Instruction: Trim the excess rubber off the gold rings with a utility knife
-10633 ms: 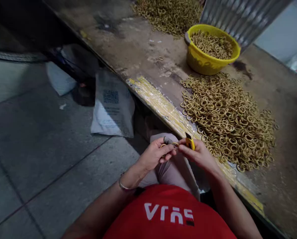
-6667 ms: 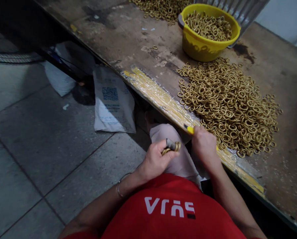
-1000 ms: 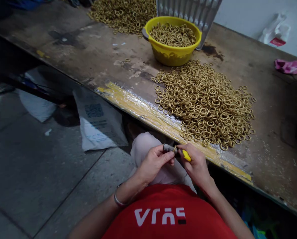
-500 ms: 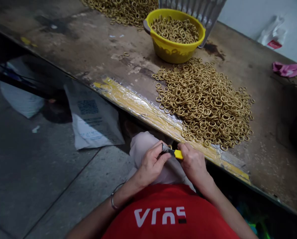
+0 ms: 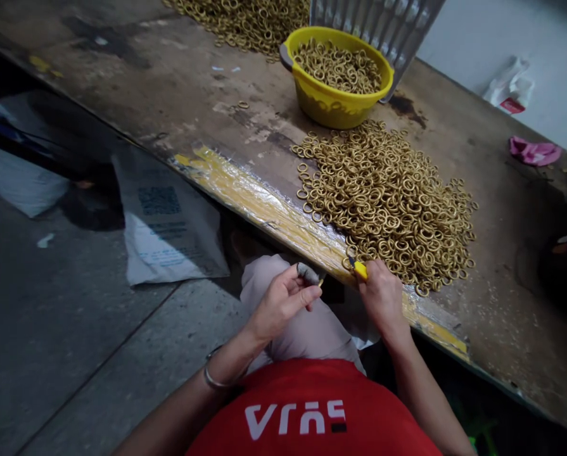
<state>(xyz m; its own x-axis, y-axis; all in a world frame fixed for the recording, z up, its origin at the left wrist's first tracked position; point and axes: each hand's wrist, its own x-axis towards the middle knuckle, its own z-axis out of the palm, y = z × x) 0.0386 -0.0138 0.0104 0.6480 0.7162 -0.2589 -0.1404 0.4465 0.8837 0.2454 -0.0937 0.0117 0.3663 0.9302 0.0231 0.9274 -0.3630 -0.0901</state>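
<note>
Brass-coloured rings [image 5: 392,202] lie in a large pile at the table's front edge. My right hand [image 5: 382,294] is closed around a yellow-handled knife [image 5: 360,270], its dark tip beside a ring at the pile's near edge. Over my lap, my left hand [image 5: 283,301] pinches a small ring [image 5: 320,282], mostly hidden by thumb and fingers. A grey wrapping covers that hand's index fingertip. Behind the pile stands a yellow basin [image 5: 337,104] filled with more rings.
The worn table [image 5: 178,95] has yellow tape [image 5: 264,202] along its front edge. Another ring pile [image 5: 249,22] lies at the back, near a ribbed grey panel [image 5: 378,25]. A pink cloth [image 5: 535,152] is at right; a white sack [image 5: 164,221] stands below.
My right hand with the knife has moved away from my left hand, up and right to the pile's edge. My left hand stays over my lap, its pinch now in clearer view.
</note>
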